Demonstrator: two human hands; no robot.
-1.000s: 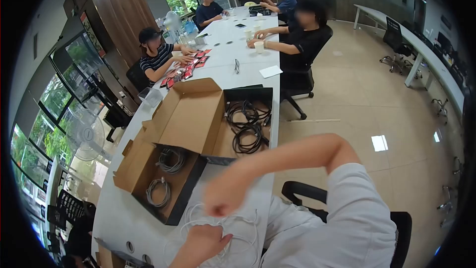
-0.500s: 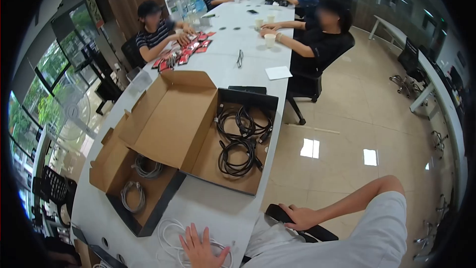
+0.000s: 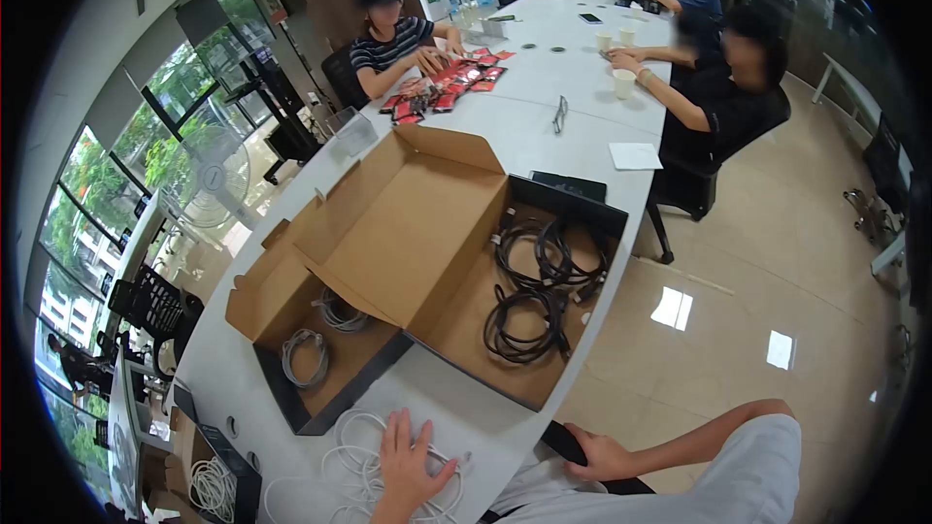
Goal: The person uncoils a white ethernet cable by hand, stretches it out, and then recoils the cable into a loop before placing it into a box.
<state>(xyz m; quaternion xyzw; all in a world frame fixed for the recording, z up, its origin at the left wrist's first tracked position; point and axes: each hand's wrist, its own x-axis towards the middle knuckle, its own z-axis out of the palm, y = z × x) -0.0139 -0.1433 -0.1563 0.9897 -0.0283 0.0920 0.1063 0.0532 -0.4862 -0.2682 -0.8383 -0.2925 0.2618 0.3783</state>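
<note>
My left hand (image 3: 408, 458) lies flat with fingers spread on a loosely coiled white cable (image 3: 349, 448) at the near end of the table. My right hand (image 3: 594, 456) is wrapped over a black chair armrest (image 3: 563, 442) beside the table edge. Just past my left hand stands an open cardboard box (image 3: 335, 398) holding coiled grey cables (image 3: 306, 359). To its right, a larger open box (image 3: 451, 364) contains several coiled black cables (image 3: 529, 325).
Another box at lower left holds a white cable bundle (image 3: 212, 485). Beyond the boxes lie a dark flat device (image 3: 573, 186), a white sheet (image 3: 635, 156), glasses (image 3: 560, 114), paper cups (image 3: 623, 84) and red packets (image 3: 451, 87). Several people sit around the far table.
The view has turned left, so the table and boxes appear farther right, and the box at lower left shows more. My left hand stays on the white cable, my right on the armrest.
</note>
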